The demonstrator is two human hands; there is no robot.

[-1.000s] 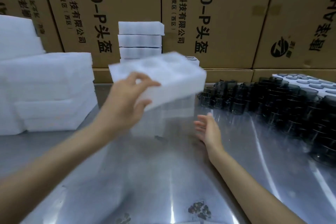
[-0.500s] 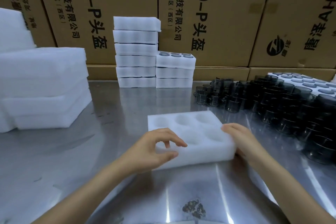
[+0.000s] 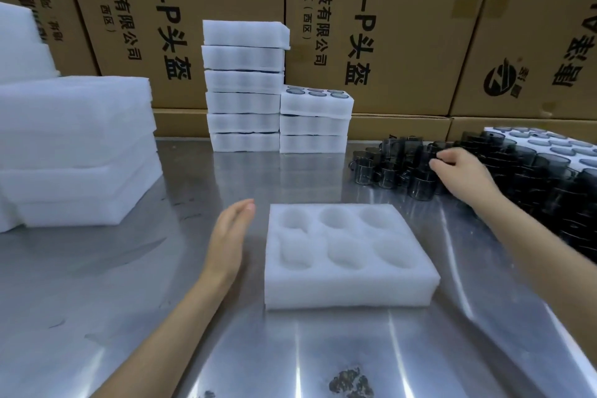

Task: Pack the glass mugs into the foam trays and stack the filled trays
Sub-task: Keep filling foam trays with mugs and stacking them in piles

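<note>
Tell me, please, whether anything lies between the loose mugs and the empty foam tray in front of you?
Nothing visible does. Only bare steel table separates the glass mugs from the foam tray, whose six pockets are all empty.

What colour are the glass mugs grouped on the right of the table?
Dark smoky grey, see-through; the glass mugs show best in the head view, the only one.
</note>
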